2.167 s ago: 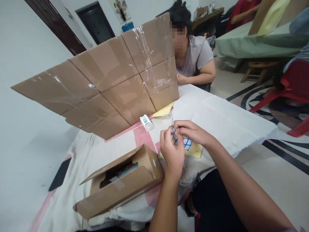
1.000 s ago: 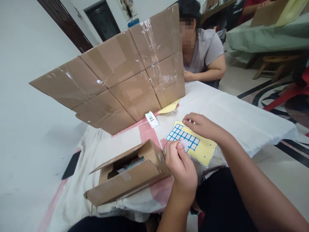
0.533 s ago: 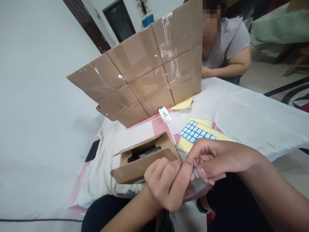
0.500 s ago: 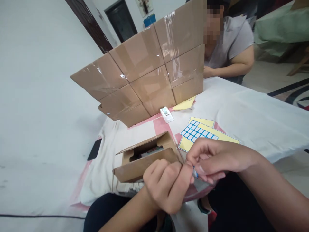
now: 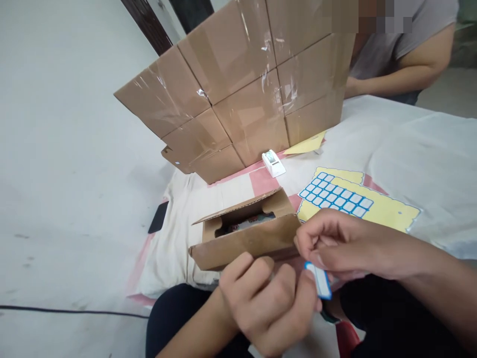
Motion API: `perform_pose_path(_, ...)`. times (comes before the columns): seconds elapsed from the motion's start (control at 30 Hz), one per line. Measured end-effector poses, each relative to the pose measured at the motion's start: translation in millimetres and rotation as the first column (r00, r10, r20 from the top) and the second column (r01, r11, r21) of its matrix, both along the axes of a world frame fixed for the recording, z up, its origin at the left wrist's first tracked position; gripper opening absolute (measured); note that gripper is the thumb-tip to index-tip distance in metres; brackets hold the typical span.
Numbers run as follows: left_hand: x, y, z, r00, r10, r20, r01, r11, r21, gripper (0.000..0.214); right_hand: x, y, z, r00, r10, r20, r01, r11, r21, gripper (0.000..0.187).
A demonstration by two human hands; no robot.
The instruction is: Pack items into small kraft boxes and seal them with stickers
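Two hands are working close together, low down over the person's lap. The left hand (image 5: 268,303) is curling up, and its finger and thumb are pinching a small white label (image 5: 318,282) with a blue edge. The right hand (image 5: 343,243) is bending its fingers in and squeezing the top end of the same label with its thumb. So the label is staying in the air between the two hands, tilting a bit, in front of the table edge. Just past the right hand, a sheet of labels (image 5: 335,195) with blue lines is lying on top of some yellow cards (image 5: 391,204). A long brown box (image 5: 242,246) is sitting just past the left hand, its flap standing open, and something is lying inside, but it is too dark to name. A little white gadget (image 5: 274,164) is resting near a tall cardboard wall (image 5: 253,107), and a yellow paper (image 5: 307,144) is poking out by the wall's bottom. A white cloth (image 5: 402,134) is covering the table. Behind the wall, another person (image 5: 425,54) is leaning an arm on the far side.
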State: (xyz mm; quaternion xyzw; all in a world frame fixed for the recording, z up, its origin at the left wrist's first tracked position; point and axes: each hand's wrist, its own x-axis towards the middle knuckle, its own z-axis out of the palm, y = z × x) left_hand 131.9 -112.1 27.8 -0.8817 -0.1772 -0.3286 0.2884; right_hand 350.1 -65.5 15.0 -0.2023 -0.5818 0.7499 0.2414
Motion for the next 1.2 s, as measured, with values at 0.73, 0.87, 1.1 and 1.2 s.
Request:
perform_pose_path(0.73,-50.1,17.9,50.2,0.958,0.286,0.001,-0.227,0.761,-0.608,0.011,-26.8,11.5,-36.9,0.735,-0.613,-0.289,0.396,0.043,0.917,0.018)
perform_pose_path(0.87,-49.8,25.8,41.5,0.922,0.387,0.000,-0.275,0.656,-0.702,0.009,-26.7,9.8,-37.7,0.711,-0.641,-0.289,0.356,-0.027,0.934,0.017)
perform_pose_path(1.1,-48.3,31.9,30.1,0.883,0.465,0.061,-0.221,0.526,-0.821,0.010,-26.6,10.2,-33.7,0.703,-0.668,-0.245,0.227,-0.116,0.967,0.017)
perform_pose_path(1.2,-46.8,31.4,28.9,0.872,0.487,0.042,-0.200,0.434,-0.878,0.010,-24.8,11.2,-32.6,0.730,-0.661,-0.174,0.169,-0.071,0.983,0.019)
